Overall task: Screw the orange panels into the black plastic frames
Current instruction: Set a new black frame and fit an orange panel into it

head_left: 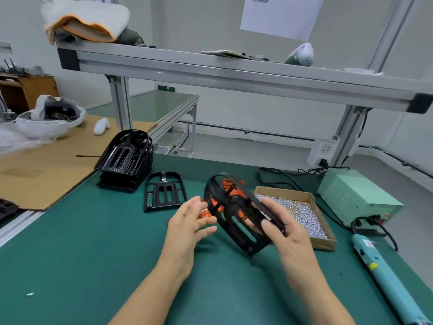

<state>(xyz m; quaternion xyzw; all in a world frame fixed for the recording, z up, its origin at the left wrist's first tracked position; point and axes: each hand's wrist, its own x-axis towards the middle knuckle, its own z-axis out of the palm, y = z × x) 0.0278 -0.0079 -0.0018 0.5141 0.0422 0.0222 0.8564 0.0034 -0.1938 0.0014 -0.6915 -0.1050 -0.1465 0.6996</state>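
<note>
My right hand [287,233] grips a black plastic frame [236,212] by its right edge and holds it tilted above the green mat. Just left of that frame my left hand [189,221] hovers with fingers spread, holding nothing. A heap of orange panels [230,187] lies on the mat behind the held frame, partly hidden by it. Another black frame [165,193] lies flat to the left. Farther left stands a stack of black frames [125,160]. Several silver screws fill a shallow cardboard box [328,241] on the right.
A teal electric screwdriver [384,277] lies at the right edge, cabled to a pale green power unit [356,198]. Cardboard sheet [46,170] and a white bag [46,120] of parts sit at the left. An aluminium shelf beam [234,73] crosses overhead.
</note>
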